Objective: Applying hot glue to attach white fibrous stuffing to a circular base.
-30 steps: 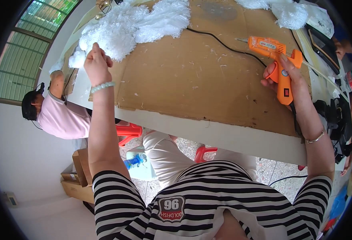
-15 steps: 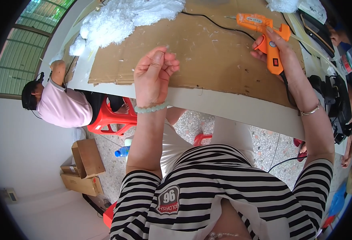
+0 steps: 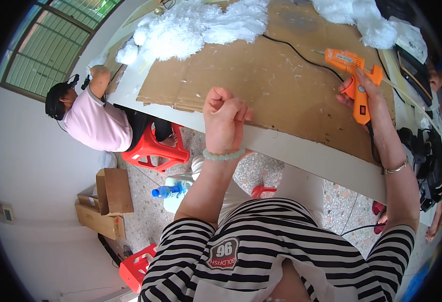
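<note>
My right hand [image 3: 374,103] is wrapped round the handle of an orange hot glue gun [image 3: 361,98] above the right side of a brown cardboard sheet [image 3: 281,85]. The gun's nozzle points left and a pale glue stick trails from its back. Over the sheet's front edge, my left hand [image 3: 223,118] is closed with its fingers curled in. Whatever it may hold is hidden. White fluffy tinsel-like material [image 3: 201,32] lies in a heap at the far left of the sheet, with another white fluffy bunch [image 3: 367,25] at the far right.
A black cord [image 3: 301,55] runs across the cardboard. Black devices [image 3: 419,156] crowd the table's right edge. On the left a person in pink [image 3: 98,123] sits on a red stool [image 3: 163,151]. Cardboard boxes [image 3: 114,194] and a blue-topped bottle [image 3: 166,192] stand beyond my left arm.
My left hand has moved right and nearer to me, its fingers curling from a pinch into a fist. The view has shifted; the glue gun stays in my right hand.
</note>
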The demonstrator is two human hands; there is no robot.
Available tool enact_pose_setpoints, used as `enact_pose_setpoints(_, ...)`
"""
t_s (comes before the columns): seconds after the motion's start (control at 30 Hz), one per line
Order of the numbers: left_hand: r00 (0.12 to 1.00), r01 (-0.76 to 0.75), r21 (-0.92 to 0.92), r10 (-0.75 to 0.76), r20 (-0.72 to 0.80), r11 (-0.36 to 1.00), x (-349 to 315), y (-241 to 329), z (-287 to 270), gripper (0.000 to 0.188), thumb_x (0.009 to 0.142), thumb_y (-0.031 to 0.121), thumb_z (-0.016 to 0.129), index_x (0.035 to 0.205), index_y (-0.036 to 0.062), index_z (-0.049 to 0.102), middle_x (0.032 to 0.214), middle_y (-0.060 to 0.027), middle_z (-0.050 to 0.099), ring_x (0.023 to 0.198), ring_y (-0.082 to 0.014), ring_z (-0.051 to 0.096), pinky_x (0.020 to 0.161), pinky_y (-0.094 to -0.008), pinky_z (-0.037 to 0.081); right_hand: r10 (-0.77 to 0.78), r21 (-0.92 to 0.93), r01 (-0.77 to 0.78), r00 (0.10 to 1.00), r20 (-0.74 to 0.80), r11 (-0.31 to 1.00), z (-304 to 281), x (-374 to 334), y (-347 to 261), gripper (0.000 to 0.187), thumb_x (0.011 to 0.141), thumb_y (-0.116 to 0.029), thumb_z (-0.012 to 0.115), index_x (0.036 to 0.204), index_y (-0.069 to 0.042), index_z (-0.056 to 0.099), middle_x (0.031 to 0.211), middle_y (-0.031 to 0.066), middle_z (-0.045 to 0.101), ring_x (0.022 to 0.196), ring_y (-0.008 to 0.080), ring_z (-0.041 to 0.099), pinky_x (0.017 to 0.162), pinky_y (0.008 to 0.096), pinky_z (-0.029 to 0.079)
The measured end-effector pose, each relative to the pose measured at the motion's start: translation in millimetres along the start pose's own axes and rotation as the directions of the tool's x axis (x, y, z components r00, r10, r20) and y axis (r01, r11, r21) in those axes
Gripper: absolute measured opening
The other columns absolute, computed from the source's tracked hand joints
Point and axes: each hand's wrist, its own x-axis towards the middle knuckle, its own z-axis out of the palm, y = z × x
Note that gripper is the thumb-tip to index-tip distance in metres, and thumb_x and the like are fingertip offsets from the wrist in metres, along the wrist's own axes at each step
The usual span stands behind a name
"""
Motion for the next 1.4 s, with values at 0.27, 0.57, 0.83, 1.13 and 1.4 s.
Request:
enact_pose_setpoints(0.27, 0.995, -0.060, -0.034, 0.057, -0.088, 0.998, -10, 8, 17, 0.013, 0.084, -0.006, 0.049, 0.080, 0.0063, 0.048, 0.079, -0.0043, 0.051, 0.063, -0.0141, 0.050, 0.063, -0.0319, 0.046, 0.002, -0.005, -0.002, 0.999, -0.041, 1.000, 2, 0, 0, 0.036, 0.095, -0.040, 0.049, 0.095, -0.005, 0.056, 0.084, 0.0057, 0.058, 0.082, 0.0152, 0.060, 0.078, 0.0321, 0.053)
enact_pose_setpoints(0.57, 0.985, -0.153, -0.127, 0.162, 0.063, 0.980, -9, 10, -10, 0.006, 0.078, 0.000, 0.049, 0.078, 0.0054, 0.049, 0.088, -0.0099, 0.052, 0.078, -0.0213, 0.053, 0.078, -0.0383, 0.045, 0.008, -0.025, -0.010, 0.997, -0.072, 1.000, 0, 1, 1, 0.037, 0.094, -0.041, 0.049, 0.094, -0.005, 0.056, 0.084, 0.0055, 0.058, 0.082, 0.0151, 0.060, 0.078, 0.0319, 0.053)
enact_pose_setpoints(0.83, 0.990, -0.133, -0.059, 0.136, 0.048, 0.989, -8, 10, -14, 0.005, 0.082, 0.006, 0.049, 0.086, 0.0056, 0.052, 0.091, -0.0102, 0.054, 0.081, -0.0219, 0.054, 0.077, -0.0385, 0.045, 0.021, -0.011, -0.022, 0.997, -0.078, 1.000, 2, 1, 1, 0.039, 0.094, -0.042, 0.049, 0.093, -0.004, 0.057, 0.083, 0.0055, 0.058, 0.082, 0.0153, 0.060, 0.078, 0.0320, 0.053)
enact_pose_setpoints(1.13, 0.978, -0.008, -0.171, 0.043, 0.204, 0.985, -8, 14, -13, 0.016, 0.088, 0.021, 0.049, 0.096, 0.0077, 0.054, 0.097, -0.0083, 0.055, 0.090, -0.0226, 0.053, 0.080, -0.0398, 0.043, -0.001, -0.016, 0.000, 0.998, -0.070, 1.000, 3, 3, 1, 0.038, 0.094, -0.040, 0.049, 0.094, -0.003, 0.057, 0.084, 0.0073, 0.059, 0.082, 0.0163, 0.060, 0.080, 0.0323, 0.053)
enact_pose_setpoints(1.4, 0.990, -0.043, 0.001, 0.042, 0.136, 0.999, -10, 9, -7, 0.007, 0.090, 0.007, 0.048, 0.086, 0.0043, 0.052, 0.086, -0.0078, 0.054, 0.080, -0.0183, 0.053, 0.075, -0.0376, 0.047, -0.023, -0.037, 0.021, 0.998, -0.051, 0.999, 1, 3, 1, 0.035, 0.094, -0.038, 0.050, 0.095, -0.003, 0.056, 0.086, 0.0070, 0.059, 0.084, 0.0164, 0.060, 0.083, 0.0329, 0.053)
